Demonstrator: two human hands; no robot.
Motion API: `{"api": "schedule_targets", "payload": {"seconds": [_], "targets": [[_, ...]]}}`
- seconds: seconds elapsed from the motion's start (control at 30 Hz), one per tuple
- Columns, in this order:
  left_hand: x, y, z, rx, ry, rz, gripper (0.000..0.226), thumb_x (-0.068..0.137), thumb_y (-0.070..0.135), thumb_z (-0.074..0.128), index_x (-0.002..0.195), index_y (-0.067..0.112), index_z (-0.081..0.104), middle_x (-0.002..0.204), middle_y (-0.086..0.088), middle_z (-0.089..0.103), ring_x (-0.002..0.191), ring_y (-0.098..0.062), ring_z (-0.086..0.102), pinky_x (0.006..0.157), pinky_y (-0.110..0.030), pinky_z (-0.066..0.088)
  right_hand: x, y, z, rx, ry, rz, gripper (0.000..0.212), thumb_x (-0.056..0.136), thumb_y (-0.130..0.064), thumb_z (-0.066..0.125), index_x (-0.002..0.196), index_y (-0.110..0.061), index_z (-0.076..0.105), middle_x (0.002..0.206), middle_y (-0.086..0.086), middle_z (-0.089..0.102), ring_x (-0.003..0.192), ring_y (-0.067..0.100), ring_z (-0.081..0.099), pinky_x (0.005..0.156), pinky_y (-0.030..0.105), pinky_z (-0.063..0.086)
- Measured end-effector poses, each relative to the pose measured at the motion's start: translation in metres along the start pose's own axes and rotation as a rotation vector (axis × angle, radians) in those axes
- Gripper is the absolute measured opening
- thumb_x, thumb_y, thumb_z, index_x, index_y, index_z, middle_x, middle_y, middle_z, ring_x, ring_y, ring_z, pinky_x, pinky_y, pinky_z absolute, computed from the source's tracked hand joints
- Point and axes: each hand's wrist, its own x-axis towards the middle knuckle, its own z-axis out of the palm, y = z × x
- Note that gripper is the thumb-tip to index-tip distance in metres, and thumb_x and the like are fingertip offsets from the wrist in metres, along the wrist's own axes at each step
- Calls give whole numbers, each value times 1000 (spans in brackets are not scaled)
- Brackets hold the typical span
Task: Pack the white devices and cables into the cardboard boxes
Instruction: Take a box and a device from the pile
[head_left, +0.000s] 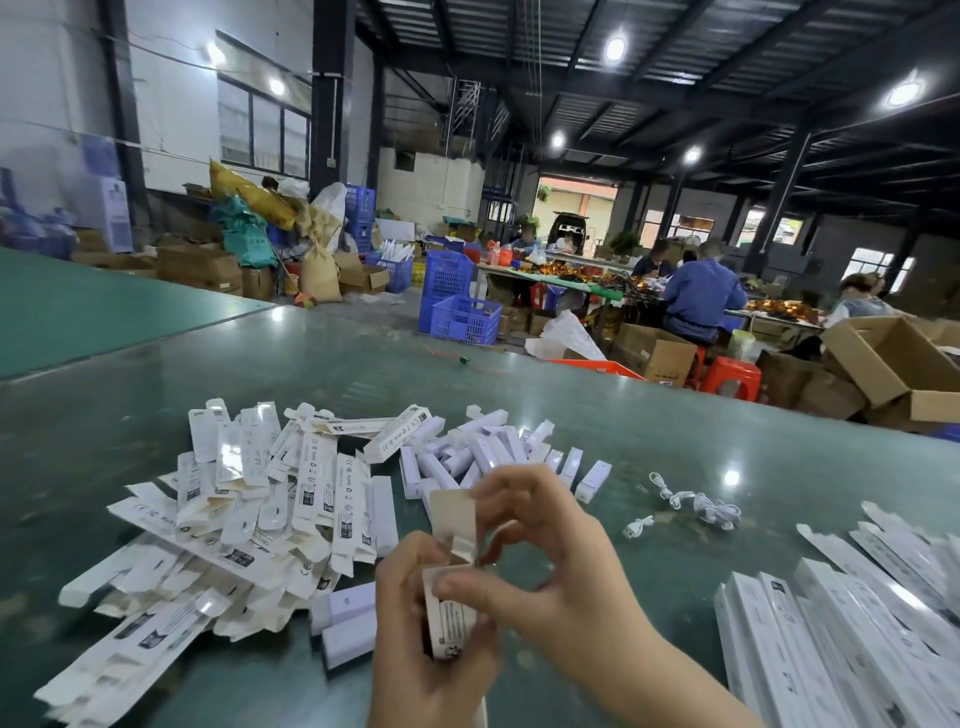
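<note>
A: Head view, starting at the left: what lies on the green tabletop (675, 415)?

B: A loose heap of flat printed box sleeves (249, 519) fills the lower left. Their print is too blurred to read, and the lowest ones run off the bottom edge.

A: And just right of that heap?

B: Two white devices (345, 618) lie side by side against the left hand, partly hidden by it. Above them, near the centre of the frame, sits a pile of white devices (483, 452); its near edge is covered by the raised fingers.

A: What are the hands doing?

B: The left hand (415, 623) is wrapped round the lower body of a small cardboard box (451, 597) at bottom centre. The right hand (545, 561) pinches the box's open top flap between thumb and fingers. I cannot tell whether anything is inside; the palms cover most of it, and motion blur softens the flap.

A: Further right?

B: Coiled white cables (696, 506) lie apart from the hands, one plug end just to their left. In the lower right corner, long white cartons (831, 634) are stacked in a row, cut off by the frame edge.
</note>
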Motion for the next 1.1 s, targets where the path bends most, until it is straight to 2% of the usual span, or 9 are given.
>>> {"api": "schedule_targets", "payload": {"seconds": [0.1, 0.23, 0.3, 0.43, 0.53, 0.7, 0.87, 1.03, 1.1], "targets": [[1, 2, 0, -34, -48, 4, 69, 60, -12, 56, 94, 48, 54, 68, 12, 66, 56, 2, 58, 52, -8, 45, 3, -2, 2, 104, 13, 43, 44, 70, -34, 72, 110, -43, 56, 86, -14, 66, 79, 7, 61, 76, 28, 49], [0, 2, 0, -140, -6, -49, 56, 58, 6, 65, 95, 47, 58, 74, 2, 69, 60, -6, 62, 56, -14, 50, 7, -8, 0, 115, 30, 75, 13, 79, -33, 62, 86, -32, 73, 87, -9, 69, 87, 15, 66, 78, 44, 53], [1, 0, 1, -118, -9, -24, 57, 58, 15, 64, 101, 51, 56, 81, 5, 72, 66, -8, 67, 60, -16, 52, 8, -10, 1, 85, 3, 76, 11, 79, -30, 65, 84, -29, 75, 89, -8, 70, 88, 15, 66, 77, 41, 54], [2, -10, -4, -22, -45, 53, 93, 58, -15, 57, 115, 56, 43, 99, 9, 73, 77, -13, 72, 68, -18, 55, 7, -9, 2, 81, 35, 90, 21, 78, -15, 65, 81, -35, 74, 86, -7, 70, 80, 11, 65, 74, 32, 55], [1, -13, -5, 37, -75, 91, 103, 57, -20, 54, 127, 53, 38, 108, 11, 70, 88, -11, 70, 74, -21, 55, 7, -10, 0, 52, 29, 72, 25, 77, -10, 65, 81, -34, 74, 87, -8, 70, 81, 12, 66, 75, 34, 56], [-1, -11, -3, -41, -22, 1, 73, 57, 13, 65, 116, 55, 54, 110, 15, 68, 94, -3, 68, 75, -14, 52, 5, -14, -2, 72, -39, 98, 24, 78, -8, 63, 78, -29, 75, 90, -8, 70, 87, 12, 66, 78, 33, 55], [1, -20, -9, 62, -75, 128, 94, 58, -21, 57, 119, 48, 44, 109, 12, 68, 85, -6, 69, 71, -18, 54, 5, -14, -3, -3, -103, 108, 22, 81, -9, 55, 76, -22, 72, 95, -11, 66, 95, 13, 64, 84, 34, 52], [3, -26, -15, 51, -134, 179, 92, 59, -26, 56, 122, 39, 39, 109, 10, 65, 84, -7, 68, 70, -18, 54, 3, -13, -4, -20, -139, 90, 23, 82, -8, 54, 79, -23, 71, 98, -12, 64, 95, 12, 63, 85, 26, 51], [5, -22, -17, 14, -120, 152, 80, 68, -15, 60, 121, 42, 39, 104, 7, 67, 80, -7, 68, 68, -18, 54, 3, -11, -4, -4, -130, 89, 20, 85, -10, 57, 89, -17, 75, 101, -10, 65, 99, 12, 63, 87, 28, 51]]}}
